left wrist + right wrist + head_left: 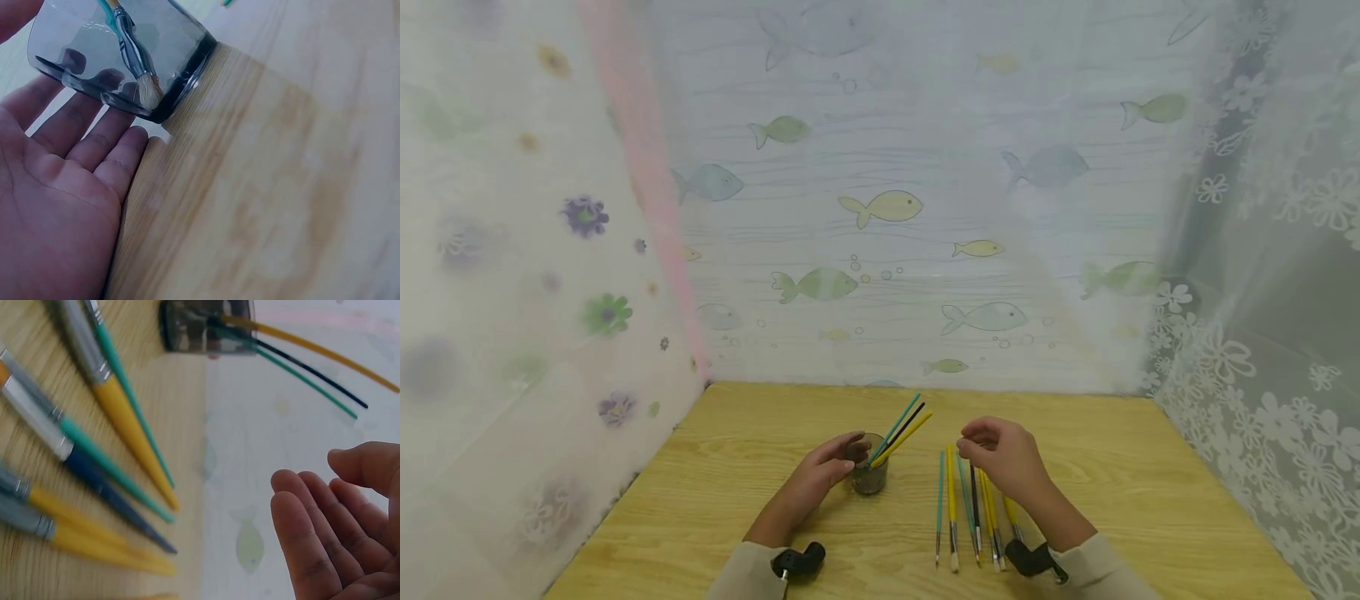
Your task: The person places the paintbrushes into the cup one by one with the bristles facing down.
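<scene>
My left hand (811, 482) holds a dark, see-through glass cup (869, 481) from its left side. In the left wrist view, its fingertips show through the cup's wall. Three paintbrushes (904, 432), one teal, one black and one yellow, lean to the right in the cup, bristles down. To the right, several more paintbrushes (128, 419) lie side by side on the table, with handles pointing away from me. My right hand (1011, 457) hovers over the handle ends of these brushes; nothing is between its loosely bent fingers in the right wrist view.
The wood-grain table (737, 442) ends at a back curtain (880, 150) printed with fish. Flowered sheets hang along the left and right sides. A black wrist mount (799, 560) sits on each forearm, the right one close to the brushes' bristle ends.
</scene>
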Demonstrator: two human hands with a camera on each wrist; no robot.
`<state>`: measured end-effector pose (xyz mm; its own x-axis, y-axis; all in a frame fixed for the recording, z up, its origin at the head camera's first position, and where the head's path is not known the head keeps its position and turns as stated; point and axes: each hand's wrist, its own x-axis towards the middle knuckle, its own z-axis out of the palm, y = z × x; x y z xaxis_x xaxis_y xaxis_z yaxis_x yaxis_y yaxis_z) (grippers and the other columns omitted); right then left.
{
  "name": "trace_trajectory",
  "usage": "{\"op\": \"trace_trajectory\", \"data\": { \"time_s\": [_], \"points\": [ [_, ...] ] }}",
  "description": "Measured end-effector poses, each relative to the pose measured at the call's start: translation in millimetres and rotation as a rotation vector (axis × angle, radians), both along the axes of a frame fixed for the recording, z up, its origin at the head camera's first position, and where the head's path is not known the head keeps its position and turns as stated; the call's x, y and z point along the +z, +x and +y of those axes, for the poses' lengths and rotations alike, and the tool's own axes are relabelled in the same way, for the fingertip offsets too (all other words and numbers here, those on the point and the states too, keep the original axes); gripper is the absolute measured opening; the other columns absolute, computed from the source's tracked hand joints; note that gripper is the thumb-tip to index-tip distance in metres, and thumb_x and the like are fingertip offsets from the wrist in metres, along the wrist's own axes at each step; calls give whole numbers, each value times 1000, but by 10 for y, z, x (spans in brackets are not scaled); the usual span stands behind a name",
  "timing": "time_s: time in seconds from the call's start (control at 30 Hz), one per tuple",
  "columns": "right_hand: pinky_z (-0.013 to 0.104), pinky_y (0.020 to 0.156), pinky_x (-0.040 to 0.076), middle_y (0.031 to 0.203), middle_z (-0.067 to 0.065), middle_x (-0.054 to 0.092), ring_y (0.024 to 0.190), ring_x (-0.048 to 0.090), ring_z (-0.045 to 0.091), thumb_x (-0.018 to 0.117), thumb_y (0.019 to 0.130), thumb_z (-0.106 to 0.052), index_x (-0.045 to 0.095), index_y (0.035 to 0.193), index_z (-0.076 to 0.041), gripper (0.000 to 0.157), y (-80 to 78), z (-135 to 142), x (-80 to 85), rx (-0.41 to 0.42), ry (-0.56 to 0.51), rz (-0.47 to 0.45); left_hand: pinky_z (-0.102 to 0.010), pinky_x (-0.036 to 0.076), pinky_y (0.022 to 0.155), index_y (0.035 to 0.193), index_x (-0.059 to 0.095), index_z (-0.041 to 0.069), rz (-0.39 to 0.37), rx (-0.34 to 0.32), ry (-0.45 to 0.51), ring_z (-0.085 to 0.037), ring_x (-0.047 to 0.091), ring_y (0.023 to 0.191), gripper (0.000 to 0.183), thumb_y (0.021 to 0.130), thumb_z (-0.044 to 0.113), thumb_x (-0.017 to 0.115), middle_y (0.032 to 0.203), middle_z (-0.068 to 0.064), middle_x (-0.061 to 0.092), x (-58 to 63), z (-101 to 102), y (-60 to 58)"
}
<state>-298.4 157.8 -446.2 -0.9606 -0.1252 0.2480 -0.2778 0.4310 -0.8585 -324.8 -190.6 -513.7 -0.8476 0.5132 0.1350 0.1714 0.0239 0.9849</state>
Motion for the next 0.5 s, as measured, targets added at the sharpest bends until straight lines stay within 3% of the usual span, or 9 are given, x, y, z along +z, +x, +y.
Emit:
{"op": "trace_trajectory", "data": {
  "time_s": [0.23,0.5],
  "points": [
    [32,74,63,104,13,78,90,77,24,75,96,-15,73,110,-4,17,-28,309,-91,-51,13,-38,-30,43,115,163,30,8,46,8,-10,-38,37,151,55,111,16,46,163,-18,40,-15,-8,2],
    [37,76,64,103,13,76,90,76,26,73,98,-18,70,114,-1,23,-77,585,-197,-93,23,-139,-30,45,113,162,34,9,45,31,-31,-35,43,148,55,110,17,50,160,-15,44,19,3,37]
  ]
}}
